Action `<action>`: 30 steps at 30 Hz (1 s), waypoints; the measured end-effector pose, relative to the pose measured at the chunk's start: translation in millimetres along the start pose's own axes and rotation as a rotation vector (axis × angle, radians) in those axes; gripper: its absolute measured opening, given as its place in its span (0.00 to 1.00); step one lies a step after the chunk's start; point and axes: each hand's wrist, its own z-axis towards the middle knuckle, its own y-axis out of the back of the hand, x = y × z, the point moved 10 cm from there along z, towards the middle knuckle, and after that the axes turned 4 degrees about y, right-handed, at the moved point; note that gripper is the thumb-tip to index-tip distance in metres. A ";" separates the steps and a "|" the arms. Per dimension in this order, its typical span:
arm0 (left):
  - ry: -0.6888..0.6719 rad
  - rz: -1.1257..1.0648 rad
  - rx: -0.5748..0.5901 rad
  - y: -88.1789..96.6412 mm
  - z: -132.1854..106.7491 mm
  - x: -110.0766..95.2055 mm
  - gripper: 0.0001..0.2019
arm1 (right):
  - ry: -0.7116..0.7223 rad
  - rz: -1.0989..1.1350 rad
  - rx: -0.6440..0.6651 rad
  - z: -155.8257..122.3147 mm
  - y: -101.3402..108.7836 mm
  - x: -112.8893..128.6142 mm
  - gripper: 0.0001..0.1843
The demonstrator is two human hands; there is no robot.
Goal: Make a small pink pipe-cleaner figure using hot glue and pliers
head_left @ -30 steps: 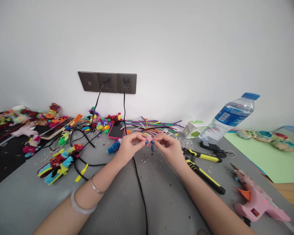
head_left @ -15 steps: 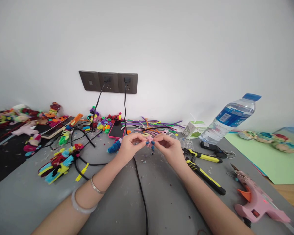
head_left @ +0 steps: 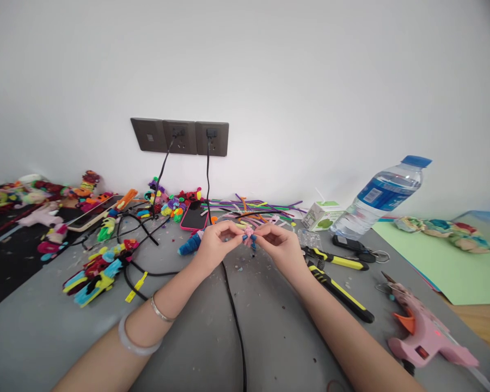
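A small pink fuzzy piece [head_left: 249, 234], apparently twisted pipe cleaner, is pinched between my two hands above the grey table. My left hand [head_left: 219, 245] grips its left side with thumb and forefinger. From the right, my right hand [head_left: 281, 247] pinches it the same way. The fingertips nearly meet, so much of the piece is hidden. Beyond the hands lie loose pipe cleaners [head_left: 265, 206] in several colours. A blue wrapped pipe-cleaner piece [head_left: 190, 243] rests just left of my left hand.
On the right are yellow-and-black pliers [head_left: 343, 296], a pink glue gun [head_left: 424, 326], a key fob [head_left: 348, 243], a tilted water bottle [head_left: 386, 196] and a drink carton [head_left: 323, 215]. Pipe-cleaner figures [head_left: 100, 272], a phone [head_left: 195, 216] and black cables [head_left: 232, 310] lie left and centre.
Both hands keep their pinch on the pink fuzzy piece, with only a slight shift of the fingers. The whole view has moved very slightly.
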 end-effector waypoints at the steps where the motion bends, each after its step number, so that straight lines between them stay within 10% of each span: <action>1: 0.001 -0.002 0.003 0.2 0.3 0.1 0.09 | -0.002 0.005 0.003 0.4 0.4 -0.5 0.14; 30: 0.124 -0.108 0.022 0.5 3.5 12.6 0.18 | -0.370 0.134 0.190 -7.6 -12.6 -20.3 0.20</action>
